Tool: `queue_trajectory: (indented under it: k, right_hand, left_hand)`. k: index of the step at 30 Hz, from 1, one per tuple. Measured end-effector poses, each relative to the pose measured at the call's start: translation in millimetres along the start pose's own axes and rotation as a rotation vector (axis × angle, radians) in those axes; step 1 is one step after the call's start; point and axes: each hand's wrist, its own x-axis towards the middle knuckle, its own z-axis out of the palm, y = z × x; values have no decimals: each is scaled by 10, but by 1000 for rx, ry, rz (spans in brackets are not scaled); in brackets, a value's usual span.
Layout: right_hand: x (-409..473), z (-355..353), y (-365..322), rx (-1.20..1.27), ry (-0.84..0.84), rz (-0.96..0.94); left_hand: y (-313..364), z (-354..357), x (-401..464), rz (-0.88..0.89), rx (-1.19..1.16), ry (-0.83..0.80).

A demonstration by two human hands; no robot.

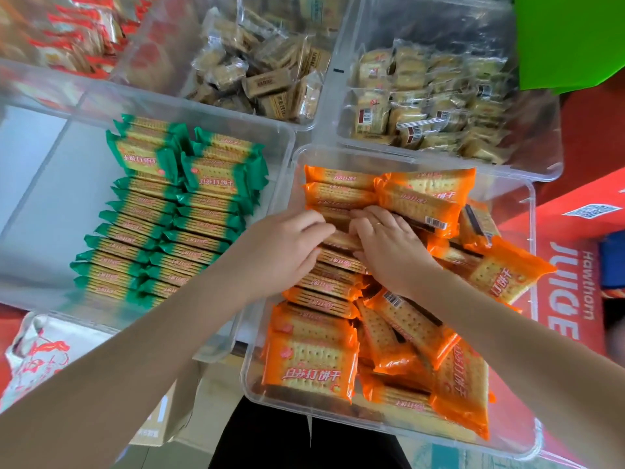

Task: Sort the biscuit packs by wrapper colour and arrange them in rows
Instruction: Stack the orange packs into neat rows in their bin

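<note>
Both hands are working inside the orange bin: my left hand and right hand are curling onto the orange packs in its left row, long axes lying crosswise; loose packs are lying rightward, nearer my right hand.

both hands on orange packs, green packs in rows

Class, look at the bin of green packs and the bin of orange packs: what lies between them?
In the head view, only the left forearm crosses over the narrow gap between the green bin and the orange bin; nothing else lies there.
</note>
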Motion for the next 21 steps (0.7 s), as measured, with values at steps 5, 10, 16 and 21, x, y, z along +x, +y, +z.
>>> queue_trajectory:
  k: [5,10,16,21]
  right_hand:
    - [-115,23,36,102,149,-99]
    - [-52,-10,84,88,75,-159]
    - [22,-80,212,82,191,-38]
    - [-45,-299,177,-155,321,202]
  left_hand:
    - [60,135,293,-14,104,-141]
    - [42,270,381,27,259,-243]
    - [23,349,449,15,275,-339]
    - [-2,220,504,11,251,-485]
